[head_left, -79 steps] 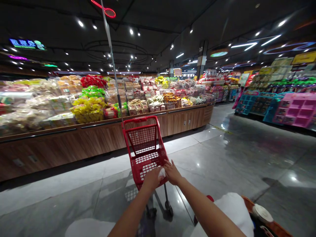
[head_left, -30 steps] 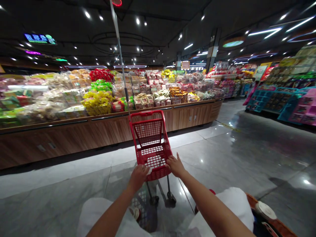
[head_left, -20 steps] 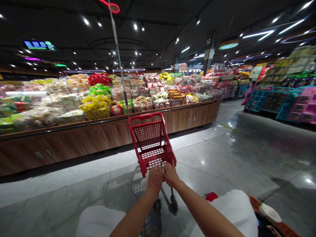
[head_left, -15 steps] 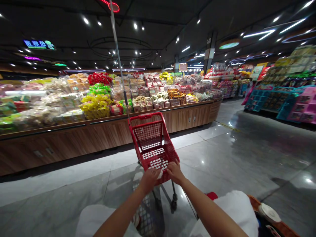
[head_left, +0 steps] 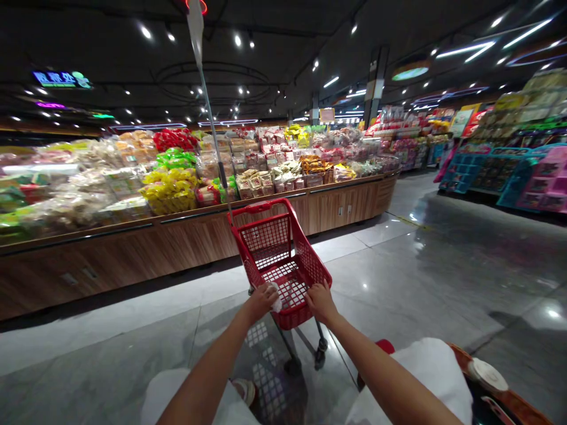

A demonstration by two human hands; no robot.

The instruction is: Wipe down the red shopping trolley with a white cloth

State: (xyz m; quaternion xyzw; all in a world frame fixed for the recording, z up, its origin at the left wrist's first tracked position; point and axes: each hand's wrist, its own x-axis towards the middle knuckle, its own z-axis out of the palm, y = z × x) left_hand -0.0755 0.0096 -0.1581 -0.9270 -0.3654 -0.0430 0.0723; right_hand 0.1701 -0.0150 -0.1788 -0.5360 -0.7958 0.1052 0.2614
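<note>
On the red cart (head_left: pixel 315 267) rim, right fingers (head_left: pixel 316 291) clasp, left fingers (head_left: pixel 267 291) pinch white cloth (head_left: pixel 277 304).

We are holding the red cart (head_left: pixel 283 260) by its near rim: our left hand (head_left: pixel 260 298) is pressing a white wad (head_left: pixel 276 293) against its left corner, our right hand (head_left: pixel 321 301) is gripping the right. It is standing near a wooden counter (head_left: pixel 133 254) heaped with packaged snacks (head_left: pixel 170 189).
</note>
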